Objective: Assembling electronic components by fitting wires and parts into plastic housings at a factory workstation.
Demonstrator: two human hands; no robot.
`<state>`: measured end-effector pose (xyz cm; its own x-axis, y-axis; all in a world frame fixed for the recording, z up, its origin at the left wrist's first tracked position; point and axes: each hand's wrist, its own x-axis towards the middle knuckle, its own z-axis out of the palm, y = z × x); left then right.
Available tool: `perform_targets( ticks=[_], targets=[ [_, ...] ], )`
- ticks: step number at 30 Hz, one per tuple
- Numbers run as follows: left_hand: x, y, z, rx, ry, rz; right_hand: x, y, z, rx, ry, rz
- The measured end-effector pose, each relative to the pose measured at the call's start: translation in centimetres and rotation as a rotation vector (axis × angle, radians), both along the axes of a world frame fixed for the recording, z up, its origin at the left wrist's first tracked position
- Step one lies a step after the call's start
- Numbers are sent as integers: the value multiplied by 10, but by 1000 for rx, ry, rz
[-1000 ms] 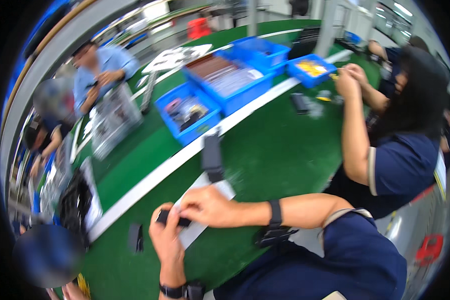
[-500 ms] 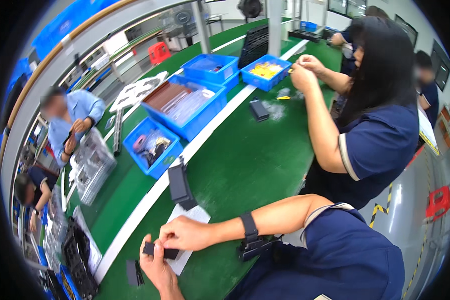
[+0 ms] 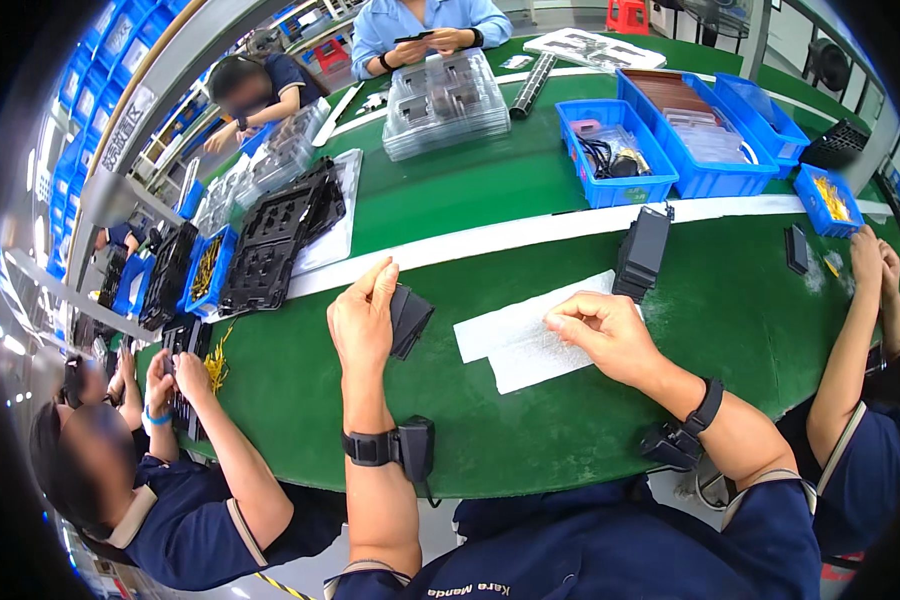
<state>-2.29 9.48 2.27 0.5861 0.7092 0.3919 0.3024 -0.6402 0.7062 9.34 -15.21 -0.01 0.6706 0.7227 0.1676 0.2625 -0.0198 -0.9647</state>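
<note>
My left hand (image 3: 362,322) is closed, thumb against curled fingers, just left of a few fanned dark flat pieces (image 3: 410,322) on the green table. I cannot make out whether anything is between those fingertips. My right hand (image 3: 606,338) pinches thumb to forefinger over the right part of white sheets (image 3: 525,345); anything in that pinch is too small to tell. Past the sheets' upper right corner leans a stack of dark rectangular pieces (image 3: 643,250). Black straps with small devices circle both my wrists.
Blue bins (image 3: 625,192) stand beyond a white strip across the green table (image 3: 530,440). Black moulded trays (image 3: 285,235) lie left, clear plastic trays (image 3: 445,110) at the far side. Co-workers' hands (image 3: 875,262) are at work on the right, others on the left and opposite.
The view has swung round to the right-hand bins' left. My hands, together on a dark piece before, are now apart, and that piece no longer shows between them.
</note>
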Motion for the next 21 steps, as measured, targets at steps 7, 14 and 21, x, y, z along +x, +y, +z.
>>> perform_targets(
  ticks=[7,14,21],
  targets=[
    [6,6,-12,163,274,13,1,-8,15,112,-366,-73],
    [25,-46,-1,150,19,-174,39,-35,49,594,-229,-533],
    [76,-154,-9,201,44,-715,67,-44,41,738,-94,-637]
  ],
)
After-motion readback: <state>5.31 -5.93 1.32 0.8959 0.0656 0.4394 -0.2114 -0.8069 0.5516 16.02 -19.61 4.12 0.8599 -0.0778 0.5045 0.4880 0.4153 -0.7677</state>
